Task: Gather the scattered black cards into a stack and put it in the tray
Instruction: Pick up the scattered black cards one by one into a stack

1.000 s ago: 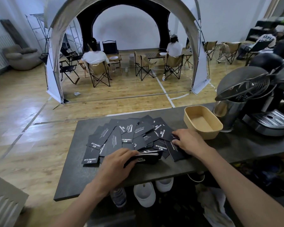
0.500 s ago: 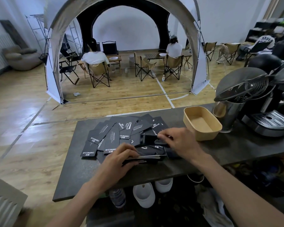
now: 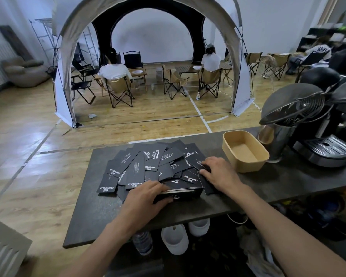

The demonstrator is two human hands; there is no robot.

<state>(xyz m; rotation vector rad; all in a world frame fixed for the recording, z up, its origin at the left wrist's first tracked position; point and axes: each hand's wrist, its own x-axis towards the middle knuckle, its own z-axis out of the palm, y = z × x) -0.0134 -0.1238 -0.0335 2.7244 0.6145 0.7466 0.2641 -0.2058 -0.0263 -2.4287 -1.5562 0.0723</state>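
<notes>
Several black cards (image 3: pixel 140 166) with white print lie fanned and overlapping on the dark countertop (image 3: pixel 100 212). My left hand (image 3: pixel 146 196) grips a partial stack of cards (image 3: pixel 182 191) at the near side of the pile, thumb below and fingers on top. To the right, my right hand (image 3: pixel 218 172) rests on the cards at the pile's right edge, fingers bent onto one card. The tan tray (image 3: pixel 245 150) stands empty just right of the pile, apart from both hands.
A steel cup (image 3: pixel 276 140) and a black coffee machine (image 3: pixel 324 144) stand right of the tray. White cups (image 3: pixel 175 238) and a bottle (image 3: pixel 143 242) sit under the counter. Beyond the counter are a wooden floor, a tent and seated people.
My right hand drew cards from the right edge toward the stack, then went back to the right edge. The scattered pile has bunched closer. My left hand keeps holding the stack.
</notes>
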